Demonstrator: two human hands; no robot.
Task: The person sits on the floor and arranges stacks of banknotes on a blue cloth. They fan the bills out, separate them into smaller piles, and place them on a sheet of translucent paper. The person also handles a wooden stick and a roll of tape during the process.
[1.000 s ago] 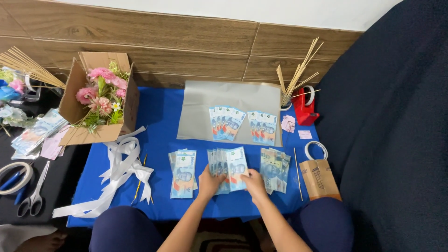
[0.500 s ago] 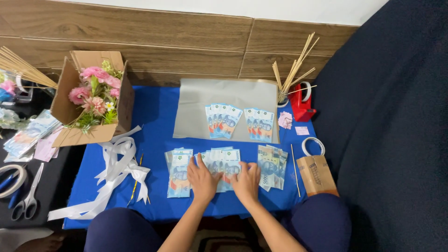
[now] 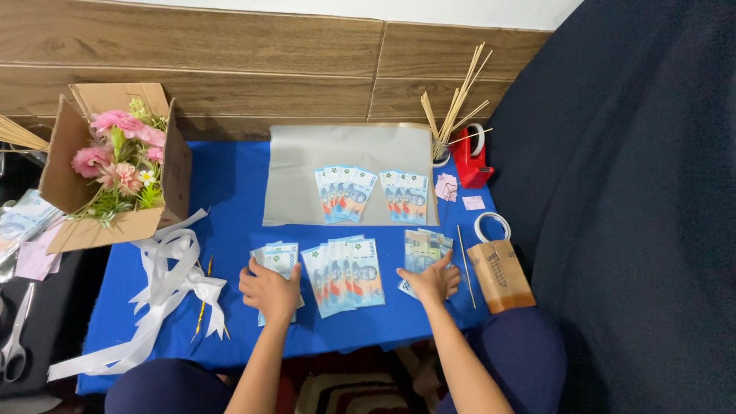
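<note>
blue table cloth (image 3: 230, 192), banknote fans laid flat for sorting: left hand (image 3: 270, 290) pressing left fan (image 3: 277, 259), not clenched; right hand (image 3: 431, 280) flat on right fan (image 3: 426, 249); middle fan (image 3: 345, 272) between, untouched; grey sheet (image 3: 299, 176) behind.

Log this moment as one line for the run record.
left hand: on left banknote stack | right hand: on right banknote stack | middle banknote fan: untouched | surface: blue cloth
</note>
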